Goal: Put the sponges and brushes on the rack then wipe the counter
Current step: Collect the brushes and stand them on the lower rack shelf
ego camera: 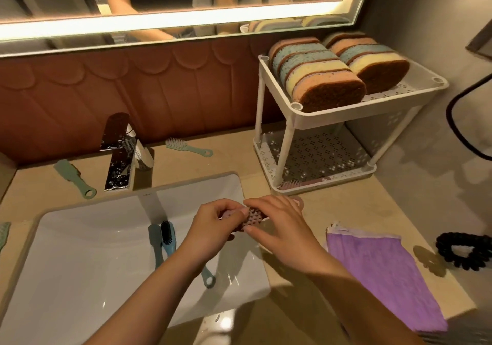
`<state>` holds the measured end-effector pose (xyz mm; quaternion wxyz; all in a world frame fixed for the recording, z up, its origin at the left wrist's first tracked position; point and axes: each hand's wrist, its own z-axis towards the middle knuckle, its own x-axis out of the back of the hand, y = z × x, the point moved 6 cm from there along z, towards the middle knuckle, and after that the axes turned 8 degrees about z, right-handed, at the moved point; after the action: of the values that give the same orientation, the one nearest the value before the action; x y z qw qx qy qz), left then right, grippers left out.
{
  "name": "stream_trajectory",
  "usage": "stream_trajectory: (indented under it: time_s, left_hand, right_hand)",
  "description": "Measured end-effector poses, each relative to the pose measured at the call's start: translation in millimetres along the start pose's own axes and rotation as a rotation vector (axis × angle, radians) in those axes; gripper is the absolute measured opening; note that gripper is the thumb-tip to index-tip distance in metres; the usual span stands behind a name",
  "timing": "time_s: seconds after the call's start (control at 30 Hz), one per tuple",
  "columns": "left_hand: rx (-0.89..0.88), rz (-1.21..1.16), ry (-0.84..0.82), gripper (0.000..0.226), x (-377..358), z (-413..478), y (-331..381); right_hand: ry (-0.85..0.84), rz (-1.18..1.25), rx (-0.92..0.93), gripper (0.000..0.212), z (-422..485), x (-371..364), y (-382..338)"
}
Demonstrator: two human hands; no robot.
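Both hands hold one small pink brush (251,218) over the right edge of the sink (80,238). My left hand (213,227) grips its left end and my right hand (277,224) its right end. Several sponges (324,78) stand in two rows on the top shelf of the white two-tier rack (354,110). A pink brush (295,184) lies at the front of the lower shelf. Two blue brushes (165,238) lie in the sink. Green brushes lie behind the tap (186,148), left of it (74,178) and at the far left edge (4,234).
A purple cloth (386,278) lies flat on the beige counter (332,211) to the right of my hands. A black scrunchie (464,251) sits at the counter's right edge. The chrome tap (119,153) stands behind the sink. A lit mirror (159,11) hangs above.
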<state>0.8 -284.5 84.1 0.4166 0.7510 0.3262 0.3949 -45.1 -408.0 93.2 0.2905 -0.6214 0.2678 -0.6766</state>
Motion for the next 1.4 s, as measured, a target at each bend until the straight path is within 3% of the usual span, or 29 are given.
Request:
stream_trajectory:
  time_s: [0.23,0.37,0.53,0.8,1.1,1.4]
  left_hand:
    - [0.008,0.059,-0.149,0.015,-27,20,20]
    - [-0.066,0.152,-0.105,0.015,-41,45,39]
    - [-0.246,0.527,0.040,0.061,-51,82,61]
    - [-0.470,0.591,0.180,0.025,-58,109,79]
    - [-0.504,0.552,0.192,0.019,-58,114,72]
    - [-0.484,0.542,0.184,0.022,-58,115,68]
  right_hand:
    - [0.153,0.006,-0.060,0.036,-4,31,32]
    - [0.204,-0.061,-0.171,0.036,0,57,69]
    - [0.223,-0.172,-0.335,0.038,23,82,116]
    - [0.089,-0.334,-0.427,0.032,94,72,163]
    - [-0.123,-0.329,-0.442,0.030,129,40,180]
    - [-0.168,-0.252,-0.465,0.031,122,38,185]
